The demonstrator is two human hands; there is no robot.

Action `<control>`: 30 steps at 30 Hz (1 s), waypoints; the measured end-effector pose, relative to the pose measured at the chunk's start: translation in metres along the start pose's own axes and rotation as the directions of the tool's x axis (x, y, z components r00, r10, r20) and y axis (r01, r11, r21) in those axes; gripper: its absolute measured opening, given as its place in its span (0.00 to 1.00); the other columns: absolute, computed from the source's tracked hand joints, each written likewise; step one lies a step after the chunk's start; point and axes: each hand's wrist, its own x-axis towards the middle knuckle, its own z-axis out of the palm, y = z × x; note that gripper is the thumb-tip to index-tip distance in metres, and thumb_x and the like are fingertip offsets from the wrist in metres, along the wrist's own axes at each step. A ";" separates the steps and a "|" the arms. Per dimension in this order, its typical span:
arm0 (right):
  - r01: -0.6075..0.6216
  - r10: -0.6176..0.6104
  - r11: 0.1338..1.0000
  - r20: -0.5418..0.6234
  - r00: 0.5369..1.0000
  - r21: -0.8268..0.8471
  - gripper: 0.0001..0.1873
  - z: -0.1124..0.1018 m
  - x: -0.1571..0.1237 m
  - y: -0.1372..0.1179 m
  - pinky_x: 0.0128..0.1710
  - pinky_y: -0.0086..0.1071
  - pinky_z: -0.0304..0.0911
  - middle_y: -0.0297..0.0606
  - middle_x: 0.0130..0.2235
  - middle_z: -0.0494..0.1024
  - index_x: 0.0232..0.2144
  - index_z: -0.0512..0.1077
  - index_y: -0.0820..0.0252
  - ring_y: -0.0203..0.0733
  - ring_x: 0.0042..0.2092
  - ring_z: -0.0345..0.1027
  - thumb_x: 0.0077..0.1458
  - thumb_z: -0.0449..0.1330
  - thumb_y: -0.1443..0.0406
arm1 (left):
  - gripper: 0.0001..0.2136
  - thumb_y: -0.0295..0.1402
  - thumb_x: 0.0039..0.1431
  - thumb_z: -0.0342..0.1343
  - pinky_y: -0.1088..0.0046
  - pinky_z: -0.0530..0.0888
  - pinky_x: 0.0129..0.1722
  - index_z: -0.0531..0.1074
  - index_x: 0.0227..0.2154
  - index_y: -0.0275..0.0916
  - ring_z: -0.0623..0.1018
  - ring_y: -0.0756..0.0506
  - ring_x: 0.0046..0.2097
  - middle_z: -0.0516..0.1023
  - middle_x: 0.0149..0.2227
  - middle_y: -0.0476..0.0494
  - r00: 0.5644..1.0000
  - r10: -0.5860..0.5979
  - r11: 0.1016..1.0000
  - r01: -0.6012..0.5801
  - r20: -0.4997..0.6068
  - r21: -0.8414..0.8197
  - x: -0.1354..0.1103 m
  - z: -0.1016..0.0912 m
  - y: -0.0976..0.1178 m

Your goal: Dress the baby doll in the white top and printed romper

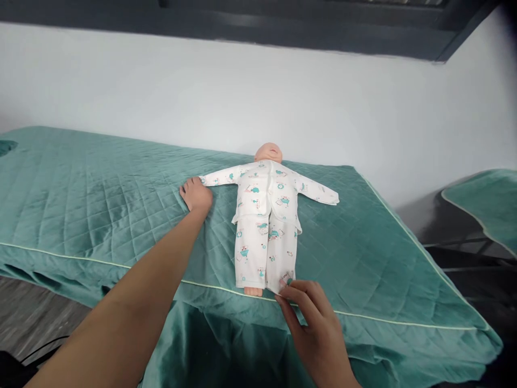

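A baby doll (269, 152) lies on its back with its head toward the wall. It wears a white printed shirt (262, 186) with the sleeves spread out, and matching trousers (251, 250). My left hand (196, 195) rests palm down on the quilted cover, fingers apart, beside the cuff of the left-side sleeve; its thumb side meets the cuff. With thumb and fingers, my right hand (313, 315) pinches the hem of the right-side trouser leg. The doll's toes (253, 291) poke out below the other leg, while the foot on the pinched side is hidden.
A green quilted bed cover (105, 188) with pale piping spreads under the doll and hangs over the front edge. Behind it stands a white wall (181, 86) below a dark frame (242, 21). Green-covered furniture (484, 202) is at the right.
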 end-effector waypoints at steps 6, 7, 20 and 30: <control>-0.236 0.247 0.942 -0.018 0.969 0.239 0.05 -0.013 0.011 0.037 0.38 0.32 0.69 0.37 0.37 0.76 0.36 0.74 0.55 0.40 0.39 0.72 0.63 0.60 0.61 | 0.18 0.27 0.65 0.42 0.54 0.58 0.65 0.69 0.54 0.37 0.68 0.36 0.62 0.67 0.61 0.31 0.998 -0.027 0.997 0.022 -0.062 -0.078 -0.004 -0.004 0.002; -0.319 0.343 0.905 -0.037 0.939 0.280 0.08 -0.013 0.020 0.049 0.39 0.33 0.69 0.37 0.37 0.76 0.36 0.74 0.56 0.41 0.38 0.72 0.62 0.60 0.59 | 0.18 0.27 0.65 0.42 0.55 0.59 0.64 0.68 0.55 0.37 0.68 0.37 0.62 0.66 0.62 0.32 0.997 -0.028 0.995 0.021 -0.074 -0.093 -0.005 -0.005 0.002; -0.593 0.733 0.414 0.132 0.667 0.691 0.18 0.038 0.196 0.159 0.34 0.37 0.73 0.42 0.28 0.80 0.29 0.76 0.59 0.48 0.35 0.76 0.48 0.66 0.50 | 0.15 0.35 0.66 0.43 0.61 0.68 0.54 0.71 0.47 0.39 0.75 0.38 0.53 0.77 0.48 0.34 0.994 0.079 0.941 -0.048 0.081 -0.336 -0.017 -0.025 0.016; -0.521 0.642 0.393 0.179 0.745 0.758 0.22 0.040 0.180 0.168 0.39 0.35 0.73 0.37 0.36 0.82 0.36 0.78 0.59 0.45 0.40 0.76 0.43 0.70 0.51 | 0.31 0.58 0.63 0.40 0.65 0.73 0.44 0.78 0.30 0.38 0.80 0.40 0.40 0.83 0.36 0.39 0.848 0.299 0.797 0.029 0.437 -0.603 -0.057 -0.022 0.056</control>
